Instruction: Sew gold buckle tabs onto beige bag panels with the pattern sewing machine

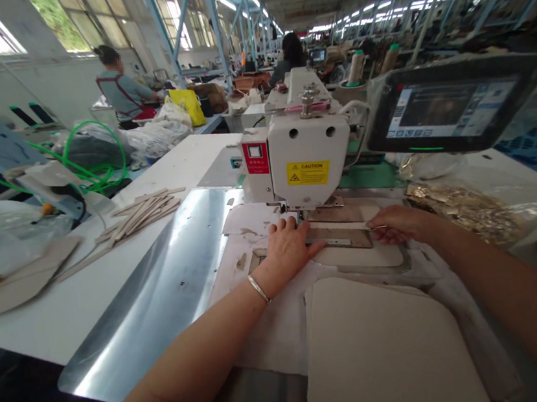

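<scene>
My left hand point(288, 247) lies flat, fingers stretched forward, on a beige template and material piece point(358, 256) under the head of a white sewing machine point(308, 150). My right hand point(396, 223) rests on the right end of the same piece, fingers curled against a metal clamp plate point(339, 237); what they hold, if anything, is hidden. A silver bracelet point(258, 288) sits on my left wrist. A stack of beige panels point(385, 350) lies in front, close to me.
A touchscreen panel point(453, 110) hangs at the right. A bag of gold metal parts point(470, 212) lies beside it. Beige strips point(140, 216) lie on the white table at left, with green hose point(93, 173) behind. Other people work at far benches.
</scene>
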{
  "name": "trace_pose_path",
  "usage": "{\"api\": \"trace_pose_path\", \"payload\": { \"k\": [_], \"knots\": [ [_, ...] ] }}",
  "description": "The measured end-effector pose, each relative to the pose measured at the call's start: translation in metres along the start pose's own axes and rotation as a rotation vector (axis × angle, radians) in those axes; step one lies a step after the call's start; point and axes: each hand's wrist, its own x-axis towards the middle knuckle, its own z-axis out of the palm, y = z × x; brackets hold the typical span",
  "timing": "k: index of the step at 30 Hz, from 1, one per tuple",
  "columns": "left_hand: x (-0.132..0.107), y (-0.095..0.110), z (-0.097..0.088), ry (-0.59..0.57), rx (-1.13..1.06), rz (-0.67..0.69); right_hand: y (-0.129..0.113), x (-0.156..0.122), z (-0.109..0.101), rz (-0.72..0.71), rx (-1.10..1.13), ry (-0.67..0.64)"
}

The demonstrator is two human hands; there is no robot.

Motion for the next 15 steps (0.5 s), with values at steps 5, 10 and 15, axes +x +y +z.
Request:
{"api": "trace_pose_path", "payload": {
  "k": [5, 10, 15],
  "knots": [
    [-0.004, -0.014, 0.0, 0.012, 0.03, 0.001, -0.009, 0.004, 0.015, 0.058, -0.016, -0.006],
    [-0.012, -0.033, 0.0, 0.023, 0.054, -0.023, -0.025, -0.003, 0.034, 0.048, -0.028, -0.01],
    [-0.018, -0.05, -0.006, -0.013, 0.058, -0.063, -0.039, -0.006, 0.052, 0.028, -0.016, -0.035]
  ]
}}
